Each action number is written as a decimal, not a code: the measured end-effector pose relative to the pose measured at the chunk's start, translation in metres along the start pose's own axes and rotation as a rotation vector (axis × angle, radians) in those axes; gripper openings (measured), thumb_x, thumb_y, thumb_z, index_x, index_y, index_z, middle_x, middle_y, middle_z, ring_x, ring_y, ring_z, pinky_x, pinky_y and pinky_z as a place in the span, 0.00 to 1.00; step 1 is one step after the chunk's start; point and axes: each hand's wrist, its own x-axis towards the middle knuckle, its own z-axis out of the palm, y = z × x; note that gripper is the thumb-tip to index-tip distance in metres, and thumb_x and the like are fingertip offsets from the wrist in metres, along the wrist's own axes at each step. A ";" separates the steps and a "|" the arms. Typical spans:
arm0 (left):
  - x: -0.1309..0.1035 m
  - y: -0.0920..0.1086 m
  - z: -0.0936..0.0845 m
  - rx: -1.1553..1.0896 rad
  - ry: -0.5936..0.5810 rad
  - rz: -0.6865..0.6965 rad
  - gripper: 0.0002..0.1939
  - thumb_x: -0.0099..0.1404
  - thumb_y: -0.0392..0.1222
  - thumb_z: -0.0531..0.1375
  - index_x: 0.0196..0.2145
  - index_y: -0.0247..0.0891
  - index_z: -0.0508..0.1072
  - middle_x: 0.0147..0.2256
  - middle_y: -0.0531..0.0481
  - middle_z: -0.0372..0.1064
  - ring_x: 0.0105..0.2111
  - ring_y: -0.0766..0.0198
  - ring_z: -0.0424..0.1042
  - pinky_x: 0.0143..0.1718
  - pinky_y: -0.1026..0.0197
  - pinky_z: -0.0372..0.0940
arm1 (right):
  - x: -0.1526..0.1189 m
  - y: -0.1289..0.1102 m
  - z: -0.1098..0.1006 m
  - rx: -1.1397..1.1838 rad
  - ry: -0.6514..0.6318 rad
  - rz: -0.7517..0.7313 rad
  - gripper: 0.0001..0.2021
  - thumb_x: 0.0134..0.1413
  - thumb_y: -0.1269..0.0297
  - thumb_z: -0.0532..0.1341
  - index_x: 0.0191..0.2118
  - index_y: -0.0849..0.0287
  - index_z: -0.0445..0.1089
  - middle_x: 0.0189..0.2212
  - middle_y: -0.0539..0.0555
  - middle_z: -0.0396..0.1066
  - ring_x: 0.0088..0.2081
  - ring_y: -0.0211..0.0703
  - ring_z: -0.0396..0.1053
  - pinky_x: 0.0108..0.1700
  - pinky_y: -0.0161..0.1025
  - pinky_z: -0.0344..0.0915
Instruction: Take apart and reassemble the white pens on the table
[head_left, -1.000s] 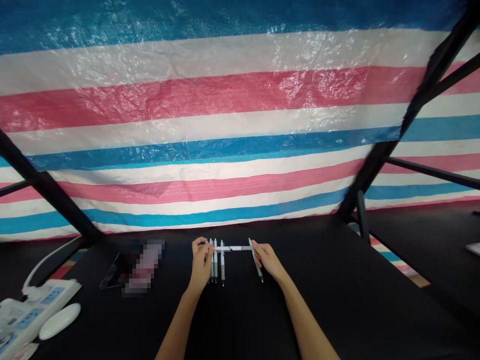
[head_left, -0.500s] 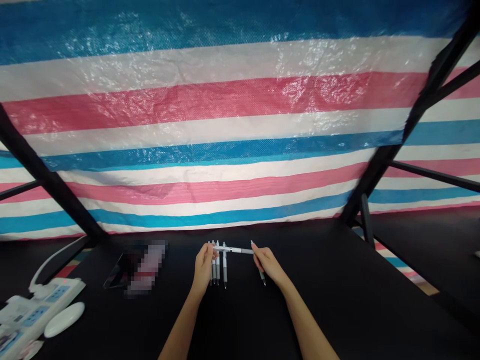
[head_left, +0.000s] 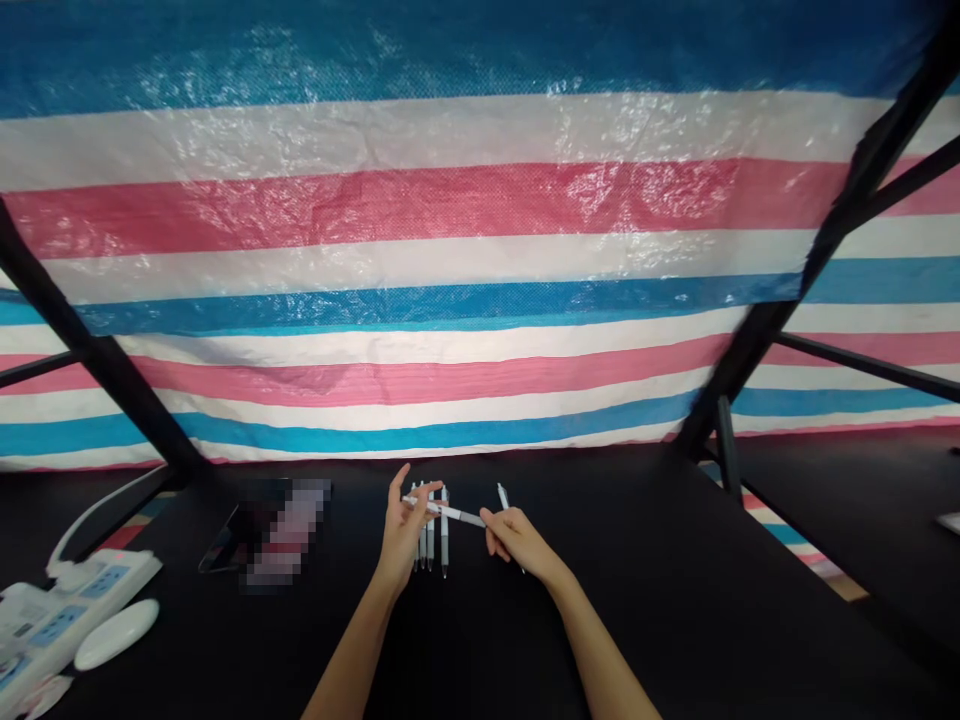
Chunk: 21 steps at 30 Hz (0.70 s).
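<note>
One pen (head_left: 455, 514) had tilted at lower centre; the left hand (head_left: 400, 530) had spread its fingers, the right hand (head_left: 519, 540) pinched its grey end, seemingly controlling it.

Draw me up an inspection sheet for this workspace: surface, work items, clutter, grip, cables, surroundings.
Surface: black tabletop.
Work items: slim white-and-grey pen held crosswise over a row of at least four similar pens; another similar pen lies apart, partly hidden by the bare right hand.
Clutter: white power strip with blue socket panels, white oval object and dark flat rectangular item, partly pixelated, all at picture left.
Grip: right hand pinches the held pen's grey end; bare left hand, fingers spread, is at its white end, firmness unclear.
Cables: one white cable, curving up from the power strip.
Surroundings: blue, white and pink striped plastic sheeting behind; black bars on both sides.
</note>
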 end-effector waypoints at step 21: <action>0.007 -0.007 -0.014 -0.159 0.027 -0.112 0.24 0.56 0.48 0.61 0.48 0.37 0.63 0.45 0.38 0.71 0.41 0.54 0.73 0.45 0.51 0.67 | 0.003 0.007 -0.027 0.172 0.503 -0.085 0.30 0.51 0.38 0.48 0.18 0.59 0.67 0.08 0.45 0.49 0.14 0.32 0.47 0.21 0.34 0.49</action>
